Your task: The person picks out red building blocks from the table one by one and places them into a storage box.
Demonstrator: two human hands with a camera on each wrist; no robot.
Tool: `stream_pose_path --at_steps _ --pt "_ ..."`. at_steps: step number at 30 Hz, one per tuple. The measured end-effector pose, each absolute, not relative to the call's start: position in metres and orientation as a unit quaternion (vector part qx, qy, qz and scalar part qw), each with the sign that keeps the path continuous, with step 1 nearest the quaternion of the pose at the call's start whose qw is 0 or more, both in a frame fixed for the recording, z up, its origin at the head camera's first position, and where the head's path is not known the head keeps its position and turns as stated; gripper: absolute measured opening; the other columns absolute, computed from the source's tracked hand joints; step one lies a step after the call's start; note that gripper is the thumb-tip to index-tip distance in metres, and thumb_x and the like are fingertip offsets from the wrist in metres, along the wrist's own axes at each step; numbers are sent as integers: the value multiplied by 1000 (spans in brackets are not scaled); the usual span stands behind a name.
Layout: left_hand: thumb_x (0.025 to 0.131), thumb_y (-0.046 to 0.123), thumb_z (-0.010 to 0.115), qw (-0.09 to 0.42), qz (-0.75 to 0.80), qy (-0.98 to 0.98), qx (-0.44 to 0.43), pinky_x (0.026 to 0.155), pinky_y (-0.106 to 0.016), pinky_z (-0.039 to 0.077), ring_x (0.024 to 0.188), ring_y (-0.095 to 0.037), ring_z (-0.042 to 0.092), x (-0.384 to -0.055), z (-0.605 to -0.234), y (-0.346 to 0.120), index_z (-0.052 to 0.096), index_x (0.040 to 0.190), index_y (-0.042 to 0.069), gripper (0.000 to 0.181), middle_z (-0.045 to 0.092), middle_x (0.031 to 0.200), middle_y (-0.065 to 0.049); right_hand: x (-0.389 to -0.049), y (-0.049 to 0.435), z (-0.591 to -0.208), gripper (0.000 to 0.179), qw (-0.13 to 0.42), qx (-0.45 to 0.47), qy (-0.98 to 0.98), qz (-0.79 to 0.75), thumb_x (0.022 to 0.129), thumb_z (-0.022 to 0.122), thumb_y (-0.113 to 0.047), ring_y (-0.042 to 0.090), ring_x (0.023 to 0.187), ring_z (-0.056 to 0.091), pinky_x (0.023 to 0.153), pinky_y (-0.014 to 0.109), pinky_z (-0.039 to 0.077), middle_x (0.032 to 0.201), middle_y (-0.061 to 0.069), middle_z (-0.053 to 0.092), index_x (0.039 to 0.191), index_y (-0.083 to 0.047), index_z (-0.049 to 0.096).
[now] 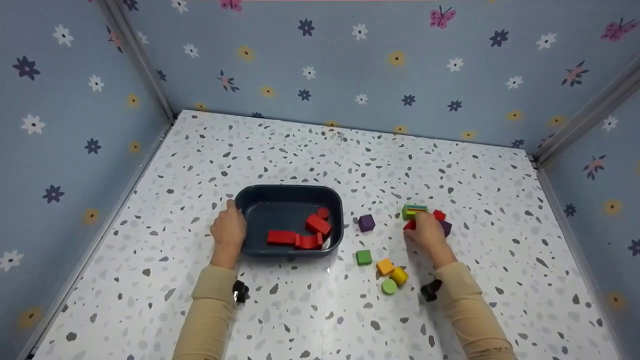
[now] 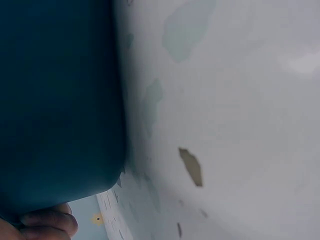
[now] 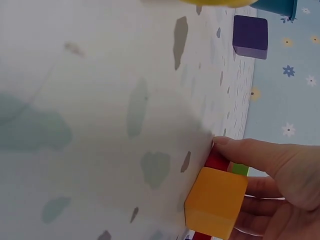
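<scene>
My left hand [image 1: 228, 230] grips the left rim of a dark blue plastic tub [image 1: 290, 189]; its fingers also show at the tub's edge in the left wrist view. Inside the tub lie several red blocks [image 1: 281, 237], toward its right and front. Over a cluster at the right, my right hand [image 1: 429, 234] pinches a red block [image 3: 218, 159], with the thumb on its near end. An orange block [image 3: 215, 202] stands by the fingers and hides part of the grip. Around this hand are a green block [image 1: 409, 212], another red block [image 1: 439, 215] and a purple block [image 1: 446, 228].
Between tub and right hand sit a purple block [image 1: 366, 223] and a green cube [image 1: 364, 257]. Nearer me are an orange block [image 1: 385, 266], a yellow cylinder [image 1: 399, 275] and a light green round block [image 1: 389, 286]. Flowered walls [image 1: 340, 65] enclose the speckled table [image 1: 295, 155].
</scene>
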State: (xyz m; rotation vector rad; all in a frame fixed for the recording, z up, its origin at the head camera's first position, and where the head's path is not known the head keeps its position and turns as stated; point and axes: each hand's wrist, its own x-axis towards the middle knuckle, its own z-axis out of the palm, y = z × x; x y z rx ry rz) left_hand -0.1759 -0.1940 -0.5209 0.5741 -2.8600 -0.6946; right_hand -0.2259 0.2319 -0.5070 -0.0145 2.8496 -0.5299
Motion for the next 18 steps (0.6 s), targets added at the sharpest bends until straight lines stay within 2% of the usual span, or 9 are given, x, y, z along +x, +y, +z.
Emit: stream_pose_path --at_steps 12,18 --pt "91 14 45 64 -234 -950 195 62 -55 42 77 -46 57 -176 -520 -194 45 105 -4 22 59 89 -31 -226 228 -508 32 131 1 973 -188 78 66 -7 26 76 49 73 36 44 93 17 56 106 4 55" --pt "91 13 45 67 -231 -952 188 58 -53 43 73 -45 58 -175 -519 -193 46 107 -5 24 59 85 -31 -224 226 -507 30 106 -19 978 -180 77 67 -8 26 77 50 73 38 44 93 19 57 103 6 57"
